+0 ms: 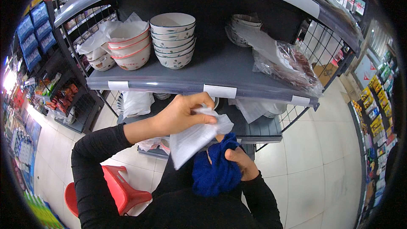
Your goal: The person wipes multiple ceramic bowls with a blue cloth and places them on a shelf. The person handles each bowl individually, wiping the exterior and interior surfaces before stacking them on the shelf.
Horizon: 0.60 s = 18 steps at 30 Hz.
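Note:
Between finger and thumb, my left hand [190, 114] pinches a folded sheet of white packing foam [194, 140] in front of the shelf edge. My right hand [243, 160] grips a bunched dark blue cloth [216, 171] close to my body, just below the foam. Some fingers of that hand are hidden by the cloth. On the grey shelf [206, 66] beyond stand a stack of leaf-patterned bowls [174, 41], red-rimmed bowls [132, 51] with foam in the top one, and a smaller bear-print bowl [101, 63].
Foam sheets [257, 39] lie over bowls [244, 22] at the shelf's right, beside a clear plastic bag [295, 63]. A lower shelf [260, 130] holds more wrapped dishes. A red plastic stool [124, 187] stands at my left. Racks of packaged goods line both sides.

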Available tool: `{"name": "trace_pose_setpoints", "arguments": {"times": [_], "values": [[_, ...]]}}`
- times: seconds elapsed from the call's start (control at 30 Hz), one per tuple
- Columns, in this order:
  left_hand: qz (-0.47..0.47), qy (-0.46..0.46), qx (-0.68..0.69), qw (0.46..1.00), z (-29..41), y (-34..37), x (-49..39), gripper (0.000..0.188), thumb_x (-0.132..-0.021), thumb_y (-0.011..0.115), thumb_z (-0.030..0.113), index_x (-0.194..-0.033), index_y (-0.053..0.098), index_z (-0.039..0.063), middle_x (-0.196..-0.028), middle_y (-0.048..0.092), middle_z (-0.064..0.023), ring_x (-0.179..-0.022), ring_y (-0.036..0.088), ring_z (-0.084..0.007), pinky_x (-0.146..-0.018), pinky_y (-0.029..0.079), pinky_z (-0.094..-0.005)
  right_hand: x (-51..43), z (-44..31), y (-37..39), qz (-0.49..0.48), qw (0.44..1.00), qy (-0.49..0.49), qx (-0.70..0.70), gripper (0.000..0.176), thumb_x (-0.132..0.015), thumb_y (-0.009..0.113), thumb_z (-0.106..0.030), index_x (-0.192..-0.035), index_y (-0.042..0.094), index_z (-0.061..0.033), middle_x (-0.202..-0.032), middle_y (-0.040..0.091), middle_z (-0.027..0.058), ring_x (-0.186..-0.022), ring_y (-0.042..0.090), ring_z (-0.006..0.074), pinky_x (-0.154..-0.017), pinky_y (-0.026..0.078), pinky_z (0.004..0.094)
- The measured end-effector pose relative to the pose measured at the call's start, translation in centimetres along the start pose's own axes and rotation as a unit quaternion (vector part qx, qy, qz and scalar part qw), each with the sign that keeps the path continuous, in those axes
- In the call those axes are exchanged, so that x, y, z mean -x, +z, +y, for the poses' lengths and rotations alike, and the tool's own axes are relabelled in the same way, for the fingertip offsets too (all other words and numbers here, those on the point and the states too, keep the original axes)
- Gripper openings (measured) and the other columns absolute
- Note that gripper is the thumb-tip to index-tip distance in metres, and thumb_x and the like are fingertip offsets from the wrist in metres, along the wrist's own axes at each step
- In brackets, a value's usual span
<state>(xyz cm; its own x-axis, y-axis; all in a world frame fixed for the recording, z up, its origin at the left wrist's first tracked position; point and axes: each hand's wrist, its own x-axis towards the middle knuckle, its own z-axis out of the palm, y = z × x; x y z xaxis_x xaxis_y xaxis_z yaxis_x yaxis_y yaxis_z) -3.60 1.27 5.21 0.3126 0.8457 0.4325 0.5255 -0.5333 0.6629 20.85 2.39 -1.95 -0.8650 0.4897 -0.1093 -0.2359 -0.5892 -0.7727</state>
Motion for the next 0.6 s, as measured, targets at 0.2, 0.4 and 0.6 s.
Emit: {"name": "trace_pose_setpoints", "arguments": {"times": [0.2, 0.4, 0.6], "values": [[-0.059, 0.115, -0.377, 0.917, 1.2, -0.1, 0.8, 0.027, -0.085, 0.076, 0.023, -0.099, 0.060, 0.007, -0.085, 0.068, -0.0075, -0.068, 0.068, -0.0280, -0.057, 0.052, -0.0351, -1.0, -1.1, 2.4, 0.136, 0.985, 0.031, -0.102, 0.057, -0.091, 0.068, -0.035, -0.132, 0.050, 0.0011, -0.117, 0.064, 0.0144, -0.105, 0.065, 0.0215, -0.090, 0.055, 0.0349], [-0.017, 0.027, -0.123, 0.992, -0.2, 0.6, 0.7, 0.023, -0.086, 0.075, 0.021, -0.100, 0.062, 0.008, -0.080, 0.068, -0.0098, -0.068, 0.069, -0.0279, -0.060, 0.053, -0.0336, -0.3, -0.2, 1.4, 0.132, 0.989, 0.028, -0.057, 0.056, -0.090, 0.069, -0.033, -0.130, 0.052, 0.0008, -0.115, 0.064, 0.0138, -0.101, 0.066, 0.0210, -0.086, 0.055, 0.0338], [-0.036, 0.002, -0.006, 0.999, 0.6, 0.5, 0.2, 0.020, -0.089, 0.074, 0.020, -0.100, 0.066, 0.005, -0.080, 0.067, -0.0103, -0.066, 0.066, -0.0168, -0.063, 0.051, -0.0288, -2.0, 0.5, 1.2, 0.200, 0.976, -0.016, -0.082, 0.040, -0.090, 0.069, -0.028, -0.120, 0.060, -0.0025, -0.102, 0.068, 0.0108, -0.086, 0.069, 0.0193, -0.074, 0.058, 0.0320]]}}
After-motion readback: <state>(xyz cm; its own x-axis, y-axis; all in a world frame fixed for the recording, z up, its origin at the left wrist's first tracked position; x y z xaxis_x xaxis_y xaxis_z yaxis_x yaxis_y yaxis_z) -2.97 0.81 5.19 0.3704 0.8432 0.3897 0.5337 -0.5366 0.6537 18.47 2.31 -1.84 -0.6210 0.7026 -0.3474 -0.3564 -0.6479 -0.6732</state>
